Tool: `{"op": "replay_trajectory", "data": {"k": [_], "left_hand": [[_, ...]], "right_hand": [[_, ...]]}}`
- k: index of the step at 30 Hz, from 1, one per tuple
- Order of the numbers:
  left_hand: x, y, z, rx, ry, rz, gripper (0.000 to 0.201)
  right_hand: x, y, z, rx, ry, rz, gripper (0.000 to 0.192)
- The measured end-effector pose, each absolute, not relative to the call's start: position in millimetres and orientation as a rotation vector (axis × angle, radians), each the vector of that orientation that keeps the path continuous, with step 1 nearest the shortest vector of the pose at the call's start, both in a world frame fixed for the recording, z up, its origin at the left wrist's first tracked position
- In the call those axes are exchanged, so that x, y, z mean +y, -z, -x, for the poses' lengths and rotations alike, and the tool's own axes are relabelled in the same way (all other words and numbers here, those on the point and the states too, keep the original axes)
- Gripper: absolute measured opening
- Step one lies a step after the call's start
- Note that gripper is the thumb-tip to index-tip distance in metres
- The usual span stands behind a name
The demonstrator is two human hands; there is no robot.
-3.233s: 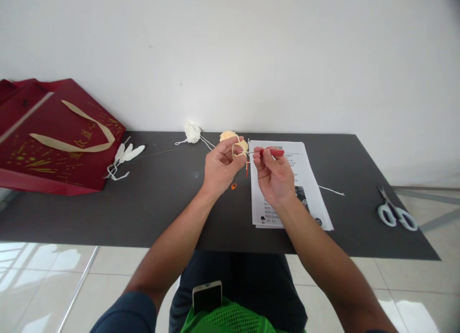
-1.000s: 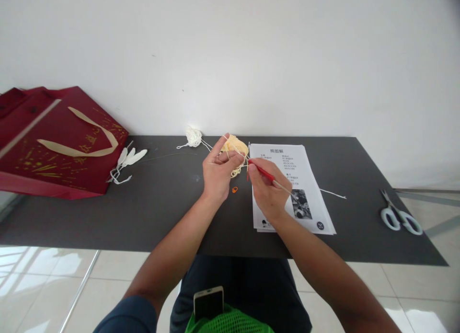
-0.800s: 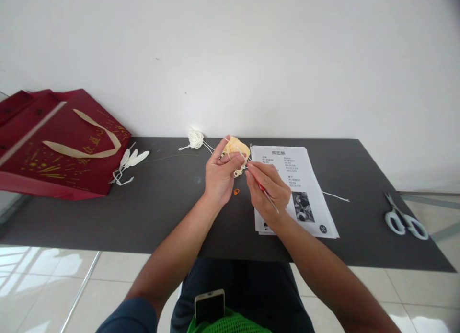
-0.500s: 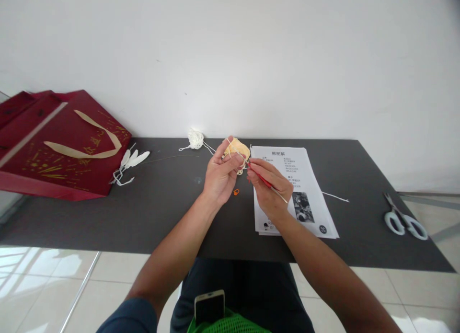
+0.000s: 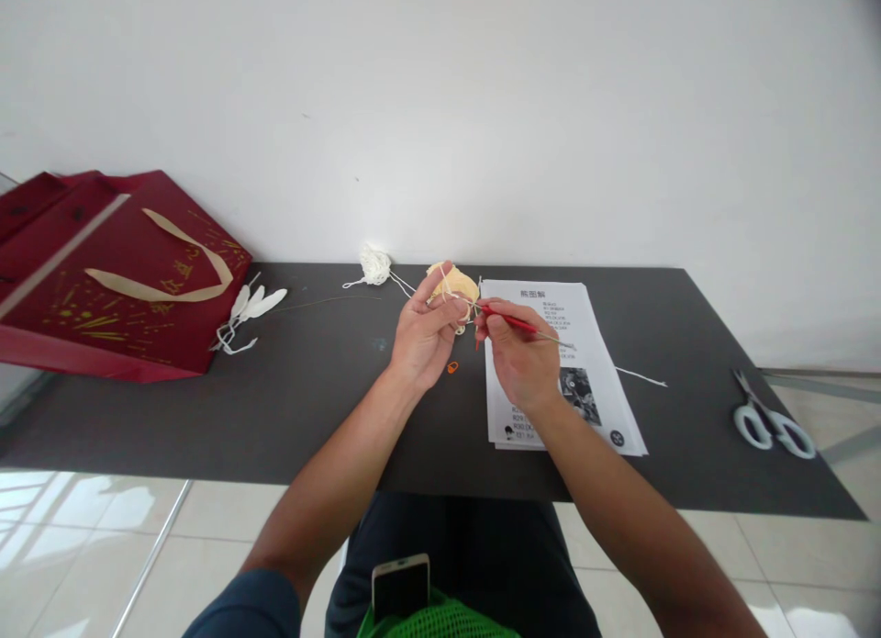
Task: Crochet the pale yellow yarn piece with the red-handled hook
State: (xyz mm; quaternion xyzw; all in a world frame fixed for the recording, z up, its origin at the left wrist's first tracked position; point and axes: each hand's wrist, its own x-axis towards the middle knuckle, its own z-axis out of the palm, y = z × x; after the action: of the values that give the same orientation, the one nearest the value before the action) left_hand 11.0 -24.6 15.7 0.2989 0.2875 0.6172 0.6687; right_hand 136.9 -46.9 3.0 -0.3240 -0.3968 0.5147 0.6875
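We see a small yellow crochet piece (image 5: pixel 455 286) held up just above the dark table (image 5: pixel 309 390), near its back edge. It is little and rounded, like a tiny cup. Thin pale yarn (image 5: pixel 449 298) runs from it and loops over the left hand's first finger.

Our left hand (image 5: pixel 423 330) pinches the piece, with the thumb and fingers closed on it and the first finger pointing up to keep the yarn tight. Our right hand (image 5: pixel 521 358) has its fingers closed on a crochet hook (image 5: pixel 518 323) with a red handle. The hook's tip points left and sits right at the edge of the piece. Its thin metal tail sticks out to the right.

We think the work is partly done. Some rounds are already made, since the piece has a shape. But it is small, and yarn is joined to it, so we think many stitches are left. We cannot tell which stitch the hook is in.

A tiny orange stitch marker (image 5: pixel 452 367) lies on the table just under the hands. A printed pattern sheet (image 5: pixel 592 363) lies under the right hand. A white yarn ball (image 5: pixel 373 264) sits near the back edge. Scissors (image 5: pixel 771 422) lie far to the right. A red gift bag (image 5: pixel 117 271) lies far to the left, with white feather-like bits (image 5: pixel 251 303) beside it. A phone (image 5: pixel 399 586) rests in the lap.
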Motion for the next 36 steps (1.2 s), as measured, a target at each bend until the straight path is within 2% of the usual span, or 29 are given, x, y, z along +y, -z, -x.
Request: {"op": "replay_trajectory", "data": {"k": [4, 9, 18, 25, 36], "left_hand": [[-26, -17, -12, 0.653, -1.401, -0.685, 0.07], [-26, -17, -13, 0.695, -1.44, -0.688, 0.071], [-23, -15, -11, 0.748, -1.465, -0.757, 0.07], [-25, -18, -12, 0.764, -1.475, -0.786, 0.066], [-24, -16, -8, 0.694, -1.347, -0.888, 0.058]], "right_hand": [[-44, -8, -141, -0.844, -1.257, 0.698, 0.012], [-42, -12, -144, -0.841, -1.22, 0.714, 0.009], [-40, -14, -149, -0.843, -1.173, 0.717, 0.018], [-40, -15, -152, -0.931, -1.111, 0.665, 0.017], [-38, -14, -153, -0.933, -1.105, 0.647, 0.028]]}}
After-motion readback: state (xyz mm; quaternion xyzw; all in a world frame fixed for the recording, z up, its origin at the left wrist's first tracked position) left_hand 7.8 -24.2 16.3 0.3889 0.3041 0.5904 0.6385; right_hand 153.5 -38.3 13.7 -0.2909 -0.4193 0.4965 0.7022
